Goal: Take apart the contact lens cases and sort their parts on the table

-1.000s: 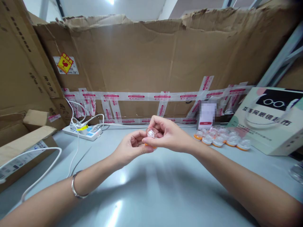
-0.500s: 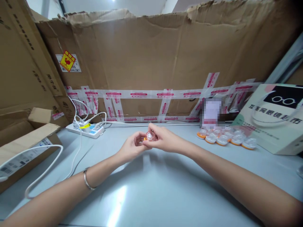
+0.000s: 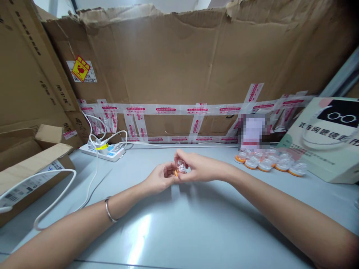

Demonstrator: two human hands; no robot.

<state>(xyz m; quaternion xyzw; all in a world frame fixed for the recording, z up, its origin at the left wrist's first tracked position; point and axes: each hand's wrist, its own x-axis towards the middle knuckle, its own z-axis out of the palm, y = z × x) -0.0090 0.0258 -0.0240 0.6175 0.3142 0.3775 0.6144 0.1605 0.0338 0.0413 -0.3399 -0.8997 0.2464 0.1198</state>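
My left hand [image 3: 159,178] and my right hand [image 3: 193,167] meet over the middle of the grey table [image 3: 179,231]. Between their fingertips sits a small clear capsule with an orange base [image 3: 180,168]. Both hands pinch it, left from below and right from above and the side. A silver bracelet [image 3: 109,210] circles my left wrist. Several like capsules with orange bases [image 3: 267,163] lie in a row at the right.
Taped cardboard sheets [image 3: 179,74] wall off the back. A white power strip [image 3: 103,151] with plugs and white cables lies at the back left. An open cardboard box [image 3: 30,160] stands at the left. A printed paper bag [image 3: 325,138] leans at the right.
Both hands have moved away from me and down toward the table with the capsule held between them. The capsule's orange base now shows more plainly.
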